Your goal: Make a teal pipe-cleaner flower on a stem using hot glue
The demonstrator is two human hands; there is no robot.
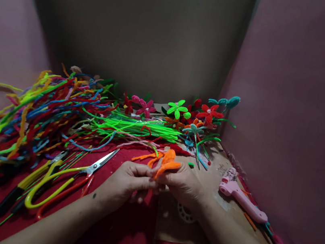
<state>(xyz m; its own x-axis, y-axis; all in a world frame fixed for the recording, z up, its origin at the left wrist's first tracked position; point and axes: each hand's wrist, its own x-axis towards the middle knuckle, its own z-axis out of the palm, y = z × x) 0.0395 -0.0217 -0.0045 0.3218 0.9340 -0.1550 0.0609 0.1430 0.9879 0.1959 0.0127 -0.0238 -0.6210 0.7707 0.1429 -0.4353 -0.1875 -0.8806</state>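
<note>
Both hands meet over the middle of the red cloth, around an orange pipe-cleaner flower [168, 164] with looped petals. My left hand [137, 178] pinches its lower left side between thumb and fingers. From the right, my right hand [182, 183] grips the base, its fingertips partly hidden behind the petals. Loose orange pipe cleaners [146, 157] lie just behind the left fingers. Scissors [94, 169] with yellow and red handles rest left of my left hand, blades pointing away. Beside them are yellow-and-black pliers [32, 174].
A big heap of coloured pipe cleaners [44, 116] fills the left. Green pipe cleaners [137, 127] lie in a bundle at the back, near finished flowers [177, 108]. A pink glue gun [243, 197] rests on the brown board [171, 225] at right. Walls enclose the back and sides.
</note>
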